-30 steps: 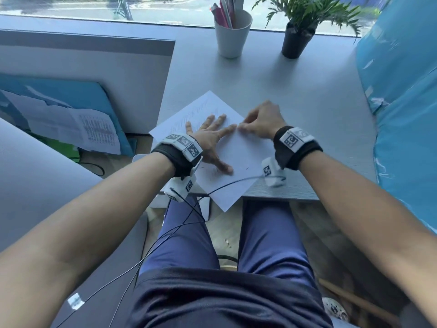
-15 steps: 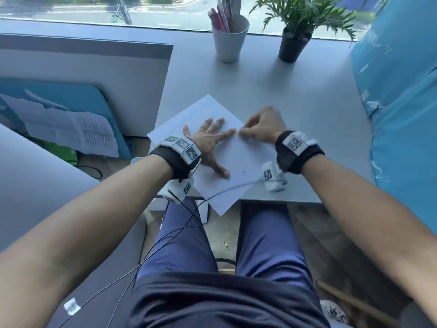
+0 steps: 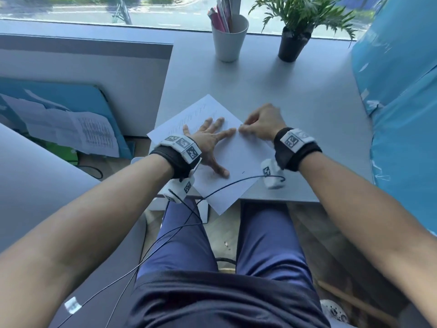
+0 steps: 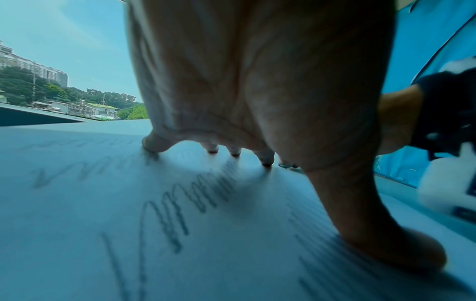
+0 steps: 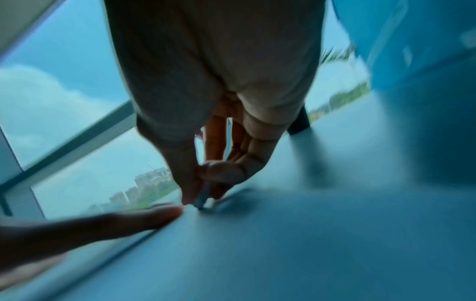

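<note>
Lying across the near left corner of the desk [image 3: 295, 102], the paper sheet [image 3: 243, 157] has not shifted. The left hand [image 3: 208, 140] stays spread flat on it; the right hand [image 3: 262, 123] keeps thumb and forefinger pinched on a small grey thing [image 5: 203, 200] at the sheet's right edge, just beside the left forefinger. At the far edge a white cup [image 3: 228, 41] holds pens [image 3: 221, 17]; beside it a black pot [image 3: 292, 45] holds a green plant [image 3: 305, 10].

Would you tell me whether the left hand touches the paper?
Touching. The left wrist view shows the left hand with fingertips and thumb pressed onto the paper.
</note>
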The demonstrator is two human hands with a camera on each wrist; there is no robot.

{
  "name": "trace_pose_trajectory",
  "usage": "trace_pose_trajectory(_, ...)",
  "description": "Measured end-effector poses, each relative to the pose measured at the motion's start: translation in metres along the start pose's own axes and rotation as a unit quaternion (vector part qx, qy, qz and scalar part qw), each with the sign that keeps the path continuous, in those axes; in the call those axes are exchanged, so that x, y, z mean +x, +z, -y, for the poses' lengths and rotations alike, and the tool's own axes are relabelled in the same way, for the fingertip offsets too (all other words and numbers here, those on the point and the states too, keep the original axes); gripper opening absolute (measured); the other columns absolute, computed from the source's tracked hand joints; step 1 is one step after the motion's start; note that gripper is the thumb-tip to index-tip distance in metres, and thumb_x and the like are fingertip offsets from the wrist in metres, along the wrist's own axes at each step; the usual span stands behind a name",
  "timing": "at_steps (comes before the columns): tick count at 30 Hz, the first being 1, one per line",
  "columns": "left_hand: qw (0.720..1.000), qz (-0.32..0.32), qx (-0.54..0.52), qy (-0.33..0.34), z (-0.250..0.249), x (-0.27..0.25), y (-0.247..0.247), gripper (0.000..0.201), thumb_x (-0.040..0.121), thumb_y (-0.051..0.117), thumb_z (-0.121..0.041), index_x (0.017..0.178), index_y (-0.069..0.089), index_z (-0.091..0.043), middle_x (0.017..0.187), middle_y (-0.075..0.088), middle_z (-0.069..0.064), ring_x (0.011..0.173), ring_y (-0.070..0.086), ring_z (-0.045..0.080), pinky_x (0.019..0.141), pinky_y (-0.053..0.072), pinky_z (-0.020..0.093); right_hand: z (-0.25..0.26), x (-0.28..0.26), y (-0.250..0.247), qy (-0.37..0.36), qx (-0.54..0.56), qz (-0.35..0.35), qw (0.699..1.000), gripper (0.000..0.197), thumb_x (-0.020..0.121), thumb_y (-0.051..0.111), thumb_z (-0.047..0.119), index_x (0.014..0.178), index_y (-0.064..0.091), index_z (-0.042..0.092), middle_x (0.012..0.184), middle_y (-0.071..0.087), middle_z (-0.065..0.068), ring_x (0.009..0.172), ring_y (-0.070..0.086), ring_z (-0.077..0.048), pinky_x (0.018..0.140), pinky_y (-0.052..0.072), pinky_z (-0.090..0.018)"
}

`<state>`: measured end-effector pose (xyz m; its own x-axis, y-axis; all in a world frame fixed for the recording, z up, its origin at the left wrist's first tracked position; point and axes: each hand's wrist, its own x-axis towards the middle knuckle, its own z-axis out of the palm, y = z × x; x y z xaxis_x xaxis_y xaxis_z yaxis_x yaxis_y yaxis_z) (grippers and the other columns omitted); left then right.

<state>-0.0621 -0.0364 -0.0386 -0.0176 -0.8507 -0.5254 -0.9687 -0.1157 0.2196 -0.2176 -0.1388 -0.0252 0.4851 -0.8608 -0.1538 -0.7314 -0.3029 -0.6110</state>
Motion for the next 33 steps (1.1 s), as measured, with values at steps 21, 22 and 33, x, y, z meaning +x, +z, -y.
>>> trace_pose_trajectory(21, 1.0, 0.002, 0.012, 0.0, 0.0, 0.003, 0.002, 0.14, 0.045, 0.077, -0.08, 0.148, -0.014, -0.052, 0.157, -0.032, -0.014, 0.144, -0.03, 0.017, 0.102, -0.006, 0.079, 0.016, -0.055, 0.022, -0.071, -0.051, 0.102, 0.991, 0.012, 0.07, 0.081, 0.022, 0.075, 0.078, 0.012, 0.067, 0.068, 0.003, 0.063, 0.063, -0.008, 0.051, 0.042, -0.006)
trace_pose_trajectory(22, 1.0, 0.002, 0.011, 0.003, 0.0, 0.002, 0.003, 0.14, 0.045, 0.076, -0.08, 0.148, -0.014, -0.052, 0.157, -0.031, -0.014, 0.144, -0.03, 0.017, 0.102, -0.006, 0.079, 0.014, -0.056, 0.022, -0.074, -0.055, 0.1, 0.991, 0.012, 0.07, 0.081, 0.023, 0.076, 0.078, 0.012, 0.068, 0.069, 0.004, 0.064, 0.064, -0.008, 0.054, 0.044, -0.007)
trace_pose_trajectory(33, 0.997, -0.061, 0.044, 0.032, 0.009, -0.019, 0.015, 0.127, 0.051, 0.061, -0.09, 0.153, 0.0, -0.045, 0.163, -0.012, -0.007, 0.15, -0.009, 0.019, 0.113, 0.004, 0.068, 0.01, -0.013, -0.007, 0.004, -0.079, 0.003, 0.997, 0.01, 0.07, 0.079, 0.017, 0.078, 0.079, 0.011, 0.077, 0.073, -0.003, 0.075, 0.063, -0.011, 0.082, 0.055, -0.024)
